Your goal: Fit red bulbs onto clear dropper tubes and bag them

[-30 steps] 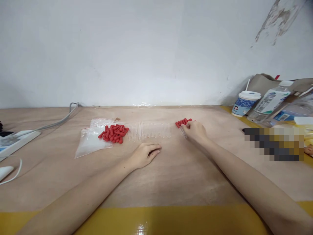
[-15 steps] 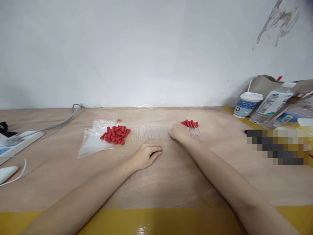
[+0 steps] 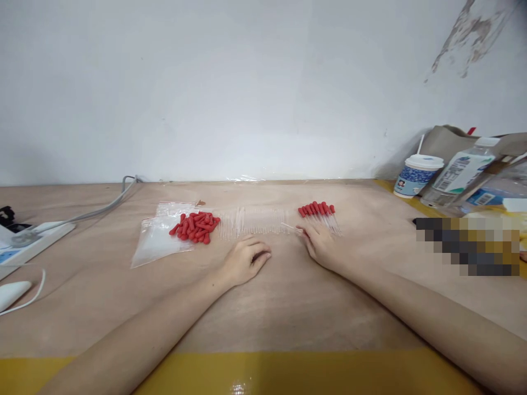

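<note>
My right hand (image 3: 319,244) pinches a thin clear dropper tube (image 3: 288,225), whose free end points left over the table. Just beyond that hand lies a row of droppers with red rubber bulbs (image 3: 316,208), their clear stems partly behind my fingers. My left hand (image 3: 247,260) rests on the table, fingers curved and thumb apart, with nothing in it. Behind it, several bare clear tubes (image 3: 255,220) lie side by side. To their left, a pile of loose red rubber bulbs (image 3: 194,226) sits partly on clear plastic zip bags (image 3: 154,241).
A power strip (image 3: 39,241) with a grey cable and a white object (image 3: 14,292) are at the left. At the right stand a lidded paper cup (image 3: 418,176) and a tilted plastic bottle (image 3: 461,173). A wall (image 3: 263,93) bounds the table's back.
My right hand has drawn back from the tubes towards me and slightly right, now showing a clear tube in its fingers. The red-bulbed row is more exposed. My left hand has barely moved.
</note>
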{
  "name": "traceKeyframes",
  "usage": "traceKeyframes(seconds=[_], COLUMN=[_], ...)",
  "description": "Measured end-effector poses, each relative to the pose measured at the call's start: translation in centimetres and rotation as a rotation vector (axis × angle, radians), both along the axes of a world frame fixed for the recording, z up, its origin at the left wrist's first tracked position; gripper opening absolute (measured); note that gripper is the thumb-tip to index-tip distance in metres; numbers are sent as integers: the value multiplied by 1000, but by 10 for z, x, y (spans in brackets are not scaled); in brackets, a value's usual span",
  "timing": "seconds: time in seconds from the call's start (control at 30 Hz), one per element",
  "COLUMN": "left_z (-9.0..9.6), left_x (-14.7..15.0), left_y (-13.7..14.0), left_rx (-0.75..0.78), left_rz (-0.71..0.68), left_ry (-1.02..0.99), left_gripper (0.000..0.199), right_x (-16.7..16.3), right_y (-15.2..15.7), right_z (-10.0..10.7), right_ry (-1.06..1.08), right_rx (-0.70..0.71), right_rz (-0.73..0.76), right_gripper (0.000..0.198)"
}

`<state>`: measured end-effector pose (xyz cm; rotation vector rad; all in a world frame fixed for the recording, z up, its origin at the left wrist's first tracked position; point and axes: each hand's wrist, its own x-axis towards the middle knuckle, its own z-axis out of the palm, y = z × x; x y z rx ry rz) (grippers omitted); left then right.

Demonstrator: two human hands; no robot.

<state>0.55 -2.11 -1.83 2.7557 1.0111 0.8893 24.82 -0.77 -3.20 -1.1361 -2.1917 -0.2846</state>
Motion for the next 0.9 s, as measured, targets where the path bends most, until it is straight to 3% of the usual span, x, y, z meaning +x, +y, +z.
traceKeyframes(seconds=[0.17, 0.37, 0.57, 0.73, 0.83, 0.9], left_z=[23, 41, 35, 37, 38, 35], left_x=[-29, -85, -97, -93, -78, -61], left_y=[14, 34, 40, 38, 31, 24], left_rx=[239, 183, 97, 141, 219, 268], left_rz=[354, 634, 692, 709, 653, 539], left_ry=[182, 369, 462, 523, 406, 265], left_gripper=[24, 19, 19, 22, 22, 19], right_x=[8, 3, 4, 5, 5, 5], right_y=[-8, -6, -5, -4, -4, -4], right_z=[-5, -1, -5, -7, -7, -7], right_ry=[151, 180, 175, 170, 146, 145], right_rx=[4, -67, -76, -41, -53, -61], right_rz=[69, 67, 58, 76, 90, 94], right_gripper=[24, 19, 18, 27, 33, 35])
